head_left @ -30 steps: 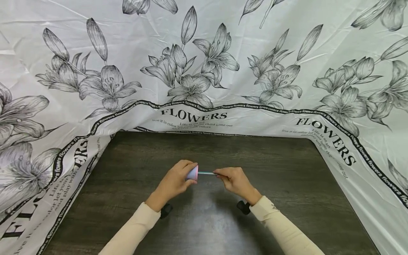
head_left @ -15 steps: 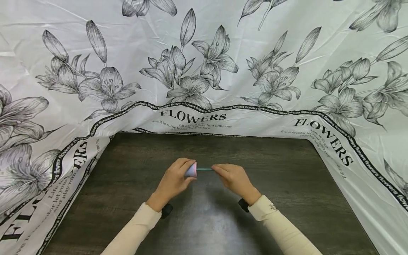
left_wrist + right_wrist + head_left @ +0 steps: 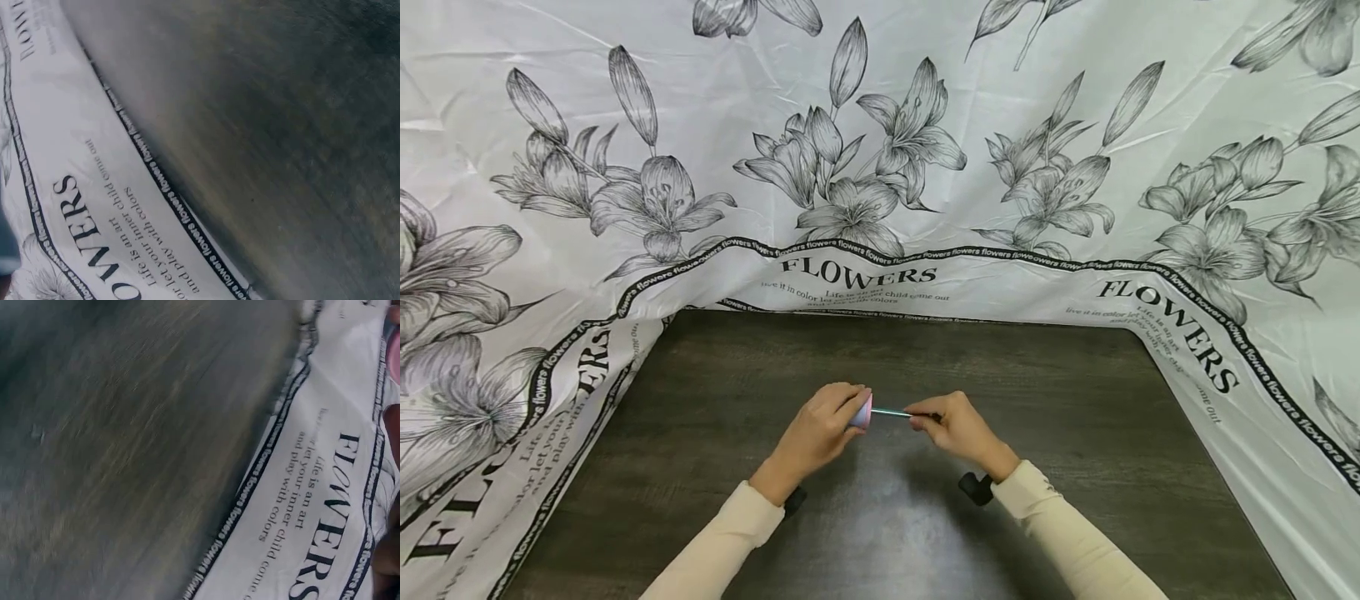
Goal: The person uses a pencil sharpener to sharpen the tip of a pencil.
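My left hand point(image 3: 814, 432) grips a small pale lavender cylinder point(image 3: 862, 414) with a pink rim, held on its side with the rim facing right. Much of its body is hidden behind the fingers. From the pink end a thin, shiny teal stick point(image 3: 891, 412) runs across to my right hand point(image 3: 964, 429), whose thumb and fingers pinch its other end. In the left wrist view only a bluish sliver of the cylinder point(image 3: 7, 247) shows at the left edge. The right wrist view catches the pink rim point(image 3: 394, 357) and part of the right hand point(image 3: 389, 559) along its right side.
Both hands are over a dark wood-grain table point(image 3: 1030, 367). White cloth point(image 3: 970, 287) printed with lilies and the word FLOWERS hangs behind the table and along both sides. A black wrist camera mount point(image 3: 976, 488) sits under the right wrist.
Both hands rose slightly at half a second ago and have since come down and a little to the right. The teal stick now slants slightly downward to the right. Both grips stay.
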`<state>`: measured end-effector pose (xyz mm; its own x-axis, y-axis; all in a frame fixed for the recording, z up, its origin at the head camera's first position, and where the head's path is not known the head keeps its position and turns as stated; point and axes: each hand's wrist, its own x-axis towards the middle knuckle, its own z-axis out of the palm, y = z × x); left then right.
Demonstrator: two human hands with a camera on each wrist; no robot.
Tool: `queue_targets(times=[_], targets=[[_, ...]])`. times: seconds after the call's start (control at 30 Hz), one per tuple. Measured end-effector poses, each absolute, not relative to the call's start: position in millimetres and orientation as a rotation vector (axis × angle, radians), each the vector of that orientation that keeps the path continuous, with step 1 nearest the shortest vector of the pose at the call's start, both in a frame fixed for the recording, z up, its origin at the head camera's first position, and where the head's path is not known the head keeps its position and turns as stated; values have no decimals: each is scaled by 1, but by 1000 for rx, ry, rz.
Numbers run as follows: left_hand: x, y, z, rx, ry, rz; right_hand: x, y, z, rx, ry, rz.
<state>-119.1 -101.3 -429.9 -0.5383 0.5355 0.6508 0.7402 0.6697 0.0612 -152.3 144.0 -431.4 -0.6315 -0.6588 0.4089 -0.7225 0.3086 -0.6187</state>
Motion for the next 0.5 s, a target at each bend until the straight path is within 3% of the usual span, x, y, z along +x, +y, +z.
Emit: queue_targets(times=[0.13, 0.37, 0.5], targets=[[-121, -99, -434, -961, -2145, -331, -154, 145, -426, 1238, -2587, 1329], [-126, -97, -428, -838, -2225, -467, -157, 139, -429, 1216, -2234, 559], [-125, -97, -420, -759, -2370, -597, -158, 139, -433, 1147, -2033, 345]])
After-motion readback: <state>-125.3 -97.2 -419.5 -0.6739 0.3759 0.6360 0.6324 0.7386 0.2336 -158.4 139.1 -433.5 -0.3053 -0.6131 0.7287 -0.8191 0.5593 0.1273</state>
